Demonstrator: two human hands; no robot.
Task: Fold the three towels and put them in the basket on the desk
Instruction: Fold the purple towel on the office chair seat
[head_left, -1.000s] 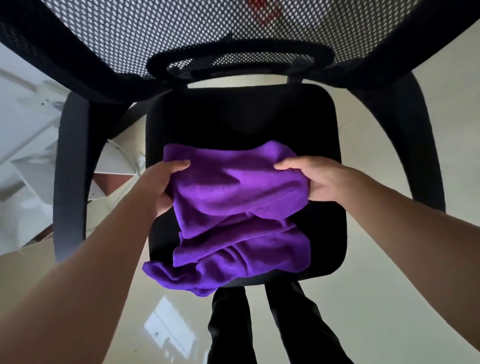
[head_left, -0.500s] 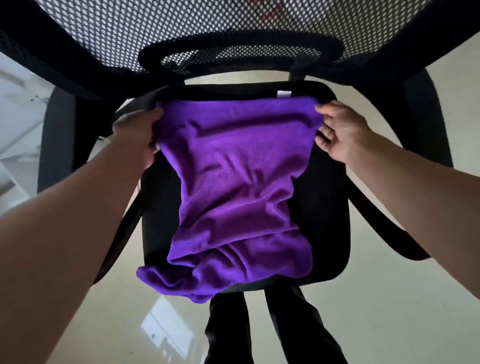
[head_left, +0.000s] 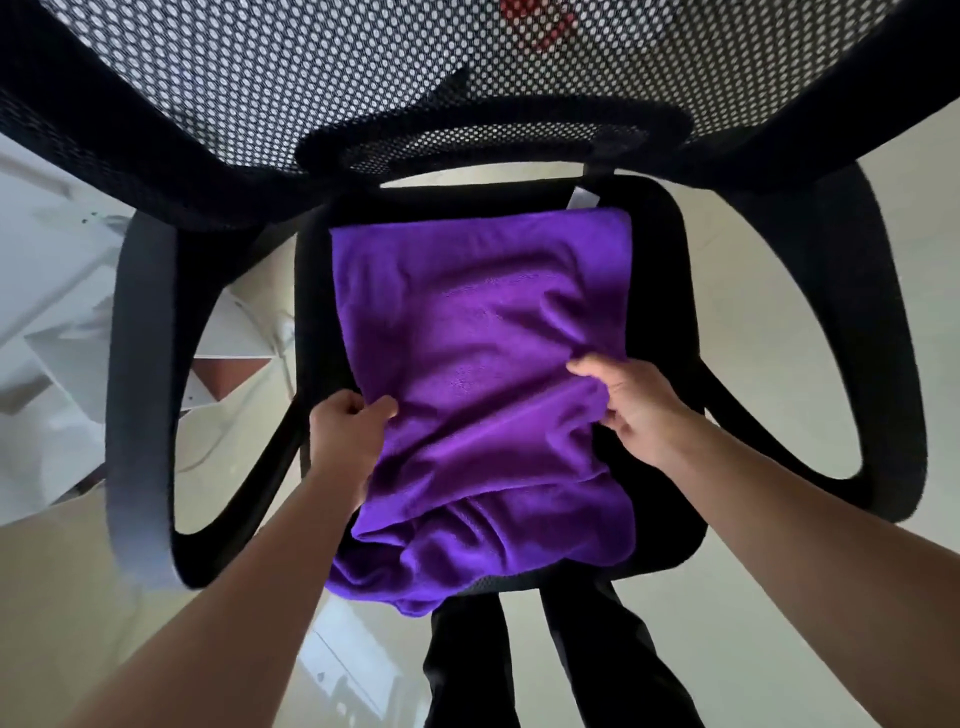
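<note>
A purple towel (head_left: 483, 332) lies spread over the black seat of an office chair (head_left: 660, 291). Its far edge sits flat near the chair back, with a small white label at the far right corner. The near end is bunched and hangs over the seat's front edge. My left hand (head_left: 348, 431) pinches the towel's left edge about halfway down. My right hand (head_left: 634, 405) grips the right edge at the same height. No basket, desk or other towel is in view.
The chair's mesh backrest (head_left: 363, 67) fills the top of the view. Black armrests (head_left: 137, 395) curve on both sides. The chair's base legs (head_left: 587, 660) show below the seat over a pale glossy floor. White furniture (head_left: 47, 291) stands at the left.
Both hands laid the towel's far edge down near the chair back, let go of the corners, and came back toward me to grip the side edges midway.
</note>
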